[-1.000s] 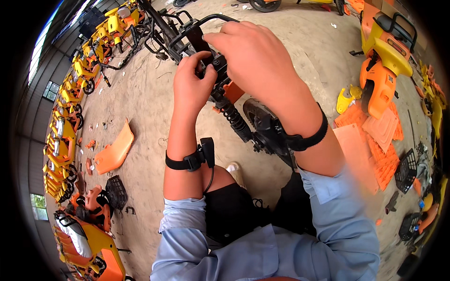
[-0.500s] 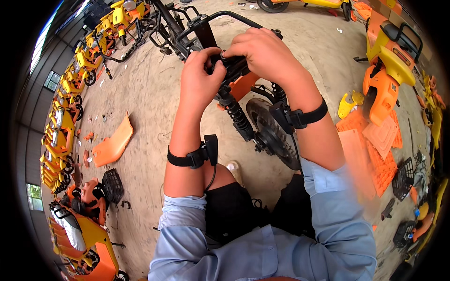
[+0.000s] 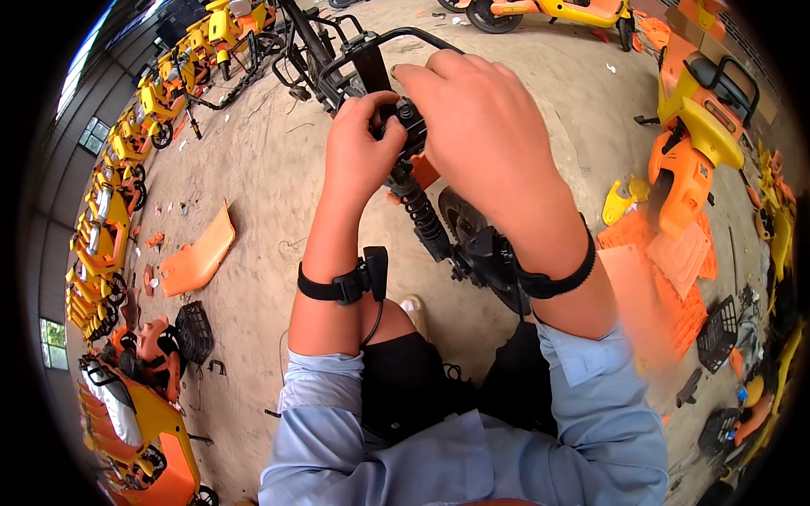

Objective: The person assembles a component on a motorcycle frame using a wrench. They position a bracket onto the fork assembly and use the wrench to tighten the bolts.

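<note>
A partly stripped scooter frame (image 3: 369,72) stands before me, with black metal tubes and a rear wheel (image 3: 462,221). My left hand (image 3: 359,143) is closed at the top of the frame, thumb and forefinger curled around a black fitting (image 3: 409,118) with a round bolt-like top. Above and to the right of that fitting is my right hand (image 3: 489,126), fingers bent; a tiny dark round piece shows at its fingertip, too small to name. Below the hands are a coil-spring shock absorber (image 3: 422,218) and a bit of orange panel (image 3: 424,171).
Yellow and orange scooters (image 3: 110,219) line the left wall. A curved orange panel (image 3: 198,257) lies on the floor at left, near a black basket (image 3: 195,331). At right are another scooter (image 3: 700,143), orange panels (image 3: 641,274) and black crates (image 3: 719,333).
My right hand has lifted off the black fitting and come up and nearer, uncovering its round top. My left hand stays in place around it.
</note>
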Tool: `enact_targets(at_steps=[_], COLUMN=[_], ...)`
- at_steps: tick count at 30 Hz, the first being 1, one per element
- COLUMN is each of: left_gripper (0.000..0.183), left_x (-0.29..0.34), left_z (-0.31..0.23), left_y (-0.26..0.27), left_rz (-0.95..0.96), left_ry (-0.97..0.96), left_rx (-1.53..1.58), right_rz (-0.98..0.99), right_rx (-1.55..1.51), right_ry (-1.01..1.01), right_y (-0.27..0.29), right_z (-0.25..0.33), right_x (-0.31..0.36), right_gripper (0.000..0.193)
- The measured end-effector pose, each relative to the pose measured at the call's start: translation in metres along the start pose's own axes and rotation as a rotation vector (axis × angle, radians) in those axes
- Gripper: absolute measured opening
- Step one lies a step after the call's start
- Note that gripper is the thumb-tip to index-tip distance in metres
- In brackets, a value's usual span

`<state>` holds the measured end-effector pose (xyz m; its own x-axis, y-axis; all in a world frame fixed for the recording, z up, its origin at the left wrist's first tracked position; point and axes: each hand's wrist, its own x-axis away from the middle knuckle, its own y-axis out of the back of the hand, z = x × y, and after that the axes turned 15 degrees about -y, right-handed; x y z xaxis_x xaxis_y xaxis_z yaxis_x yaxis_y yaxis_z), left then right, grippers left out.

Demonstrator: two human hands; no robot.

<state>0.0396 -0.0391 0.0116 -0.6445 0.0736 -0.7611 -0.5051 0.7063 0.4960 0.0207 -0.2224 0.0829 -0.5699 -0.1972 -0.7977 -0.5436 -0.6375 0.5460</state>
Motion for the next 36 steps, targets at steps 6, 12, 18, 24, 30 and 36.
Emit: enact_targets(at_steps=[6,12,18,24,30,36], left_gripper=[0.028,0.027,0.027,0.027,0.027,0.029], left_x=[-0.004,-0.004,-0.002,-0.006,-0.003,-0.005], left_z=[-0.007,-0.005,-0.003,-0.001,-0.003,-0.006], left_y=[-0.002,-0.001,-0.002,-0.010,-0.003,-0.003], left_rz=[0.021,0.016,0.007,-0.013,-0.007,-0.003], left_ry=[-0.019,-0.011,-0.023,-0.052,-0.027,-0.015], left_rx=[-0.018,-0.003,-0.009,0.034,-0.003,0.006], right_rz=[0.162,0.242,0.370,0.234,0.002,0.182], right_rx=[-0.069,-0.105,0.062,0.307,-0.031,-0.088], right_ry=[0.070,0.076,0.035,-0.062,-0.019,0.037], right_y=[-0.042,-0.058,-0.043,-0.051,-0.011,-0.044], right_z=[-0.060,-0.066,-0.044,0.008,-0.009,-0.059], right_x=[-0.003,-0.003,-0.001,0.029,0.003,-0.002], right_gripper=[0.027,0.032,0.021,0.022,0.011,0.027])
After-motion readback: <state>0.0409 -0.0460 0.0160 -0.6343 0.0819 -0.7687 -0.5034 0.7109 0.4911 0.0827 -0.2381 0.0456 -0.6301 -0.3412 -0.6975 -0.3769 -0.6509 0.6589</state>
